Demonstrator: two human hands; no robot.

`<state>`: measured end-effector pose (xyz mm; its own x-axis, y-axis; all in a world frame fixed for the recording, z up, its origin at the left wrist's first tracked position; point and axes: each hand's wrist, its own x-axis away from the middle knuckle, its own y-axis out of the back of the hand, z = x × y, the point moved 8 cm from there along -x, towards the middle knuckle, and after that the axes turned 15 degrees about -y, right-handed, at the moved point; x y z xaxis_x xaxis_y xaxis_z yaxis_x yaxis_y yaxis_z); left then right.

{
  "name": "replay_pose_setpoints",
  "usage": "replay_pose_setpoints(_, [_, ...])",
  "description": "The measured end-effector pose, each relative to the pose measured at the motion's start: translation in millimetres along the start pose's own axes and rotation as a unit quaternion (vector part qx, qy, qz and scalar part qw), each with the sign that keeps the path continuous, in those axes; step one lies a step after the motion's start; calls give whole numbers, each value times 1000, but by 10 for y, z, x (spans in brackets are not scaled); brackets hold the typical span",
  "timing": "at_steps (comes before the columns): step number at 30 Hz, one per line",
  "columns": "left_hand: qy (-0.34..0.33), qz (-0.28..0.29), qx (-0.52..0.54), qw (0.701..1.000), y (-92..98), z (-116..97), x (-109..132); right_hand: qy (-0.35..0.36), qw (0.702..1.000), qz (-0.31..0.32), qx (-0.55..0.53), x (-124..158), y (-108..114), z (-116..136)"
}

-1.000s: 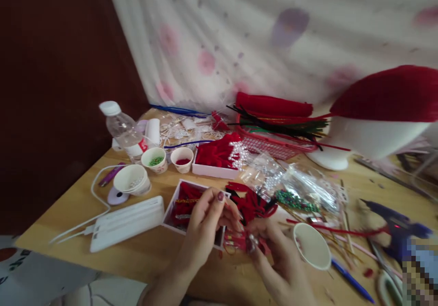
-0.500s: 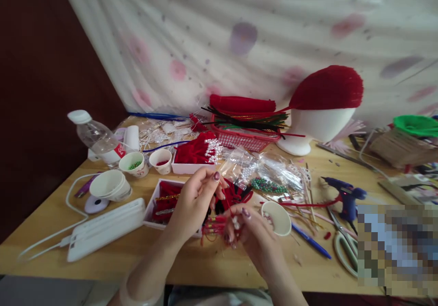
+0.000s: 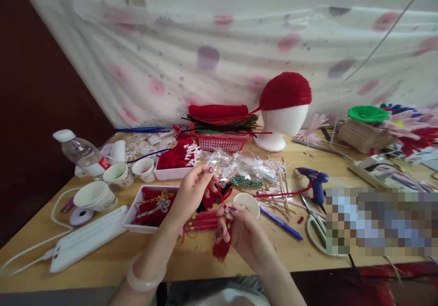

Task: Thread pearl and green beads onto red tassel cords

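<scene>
Grasping a red tassel (image 3: 221, 250) in the right hand's grip (image 3: 244, 226) above the near middle of the desk (image 3: 112, 265), pinching a red cord (image 3: 221, 195) above it in the left hand's grip (image 3: 194, 191). Holding both between a white box (image 3: 142, 228), left, and a blue pen (image 3: 281, 223), right.

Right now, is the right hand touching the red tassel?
Touching: the head view shows the right hand holding the red tassel, its fringe hanging below.
</scene>
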<state>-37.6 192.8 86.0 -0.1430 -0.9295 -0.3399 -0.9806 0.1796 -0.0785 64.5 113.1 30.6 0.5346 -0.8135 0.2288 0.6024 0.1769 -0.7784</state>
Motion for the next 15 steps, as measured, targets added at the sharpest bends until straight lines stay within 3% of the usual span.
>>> replay_pose_setpoints(11, [66, 69, 52, 994, -493, -14, 288, 22, 999, -29, -25, 95, 157, 59])
replay_pose_setpoints(15, [75, 22, 65, 995, -517, 83, 424, 36, 998, -51, -27, 139, 184, 101])
